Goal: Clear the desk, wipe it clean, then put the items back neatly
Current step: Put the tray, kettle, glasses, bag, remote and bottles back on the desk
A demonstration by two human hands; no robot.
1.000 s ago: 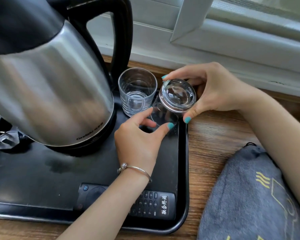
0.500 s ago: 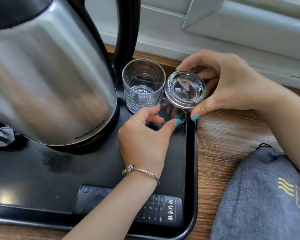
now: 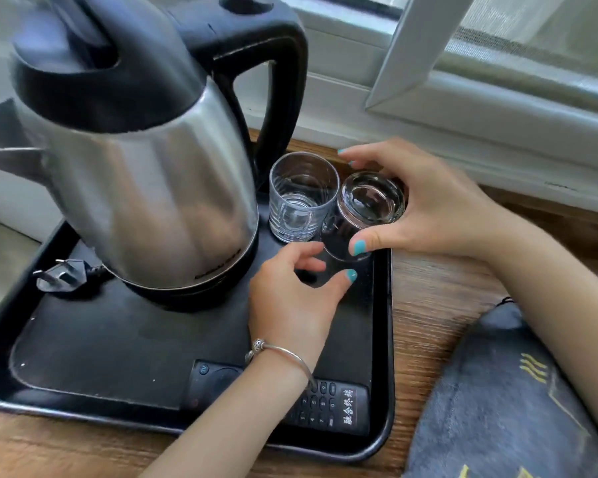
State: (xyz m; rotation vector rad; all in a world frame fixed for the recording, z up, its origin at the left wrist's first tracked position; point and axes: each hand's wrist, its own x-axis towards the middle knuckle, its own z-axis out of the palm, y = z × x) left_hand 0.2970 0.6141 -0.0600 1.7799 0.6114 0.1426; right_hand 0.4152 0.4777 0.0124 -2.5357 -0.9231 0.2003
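- A black tray [image 3: 83, 343] is lying on the wooden desk [image 3: 428, 305], and everything below is placed relative to it.
- A loose power plug [image 3: 61, 274] is lying on the tray's left part, just beside the kettle's base.
- A steel kettle [image 3: 152, 188] with a black lid and handle is standing on the tray's rear left, taking up most of that half.
- A black remote control [image 3: 339, 407] is lying along the tray's front edge, its middle hidden under the left forearm.
- The left hand [image 3: 290, 305] is hovering over the tray's right half, fingers loosely curled and thumb stretched toward the inverted glass; I cannot tell whether it is touching the glass, and it is gripping nothing that shows. A thin bracelet [image 3: 280, 353] is sitting on its wrist.
- An upright glass [image 3: 302, 196] is standing at the tray's rear right, just beside the kettle's handle.
- An inverted glass [image 3: 363, 212], base up and tilted, is sitting at the tray's rear right corner, touching or nearly touching the upright glass.
- The right hand [image 3: 428, 205] is gripping the inverted glass, fingers curled behind it and thumb pressing its near side.
- A grey cloth [image 3: 504, 401] with yellow markings is lying on the desk to the right of the tray, well apart from the glasses.
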